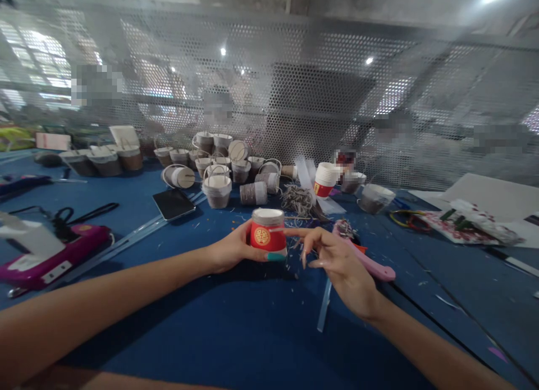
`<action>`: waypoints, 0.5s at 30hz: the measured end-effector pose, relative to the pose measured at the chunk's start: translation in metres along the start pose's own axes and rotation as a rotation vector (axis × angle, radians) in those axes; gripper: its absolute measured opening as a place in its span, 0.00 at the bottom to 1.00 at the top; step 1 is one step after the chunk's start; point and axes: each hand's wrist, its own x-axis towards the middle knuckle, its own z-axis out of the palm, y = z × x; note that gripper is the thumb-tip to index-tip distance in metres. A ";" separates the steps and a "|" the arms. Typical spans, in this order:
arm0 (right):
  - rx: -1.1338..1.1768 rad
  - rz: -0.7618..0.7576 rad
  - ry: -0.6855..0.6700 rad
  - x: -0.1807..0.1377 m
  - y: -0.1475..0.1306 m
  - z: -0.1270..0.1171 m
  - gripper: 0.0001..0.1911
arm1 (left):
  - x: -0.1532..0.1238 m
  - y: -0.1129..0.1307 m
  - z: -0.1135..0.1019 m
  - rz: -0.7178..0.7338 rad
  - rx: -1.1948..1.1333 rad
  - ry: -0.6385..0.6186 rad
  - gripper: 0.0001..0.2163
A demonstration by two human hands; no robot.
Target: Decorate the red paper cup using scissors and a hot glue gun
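Note:
My left hand (pixel 233 249) is wrapped round a small red paper cup (pixel 268 232) with a gold emblem and a band of grey twine near its top, held just above the blue table (pixel 236 328). To the cup's right, my right hand (pixel 337 261) has its forefinger stretched out to touch the cup's side, with the other fingers loosely curled. Nothing shows in the right hand. A pink tool (pixel 370 263) lies on the table just behind that hand.
Several twine-wrapped cup baskets with handles (pixel 219 173) are heaped at the back, before a perforated metal screen (pixel 295 98). A stack of red and white cups (pixel 325 179), loose twine (pixel 297 202), a phone (pixel 173 203) and a magenta glue gun (pixel 54 252) lie around.

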 end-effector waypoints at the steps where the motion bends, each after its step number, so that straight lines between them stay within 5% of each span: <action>1: -0.017 0.014 -0.010 0.000 0.000 0.001 0.07 | 0.000 0.000 0.000 -0.009 0.001 0.004 0.29; 9: 0.142 0.016 0.110 0.007 0.002 -0.001 0.05 | -0.001 0.003 0.000 -0.030 -0.015 -0.015 0.32; 15: 0.075 0.053 0.359 0.011 0.011 -0.011 0.06 | 0.000 0.003 0.000 -0.039 -0.034 -0.010 0.28</action>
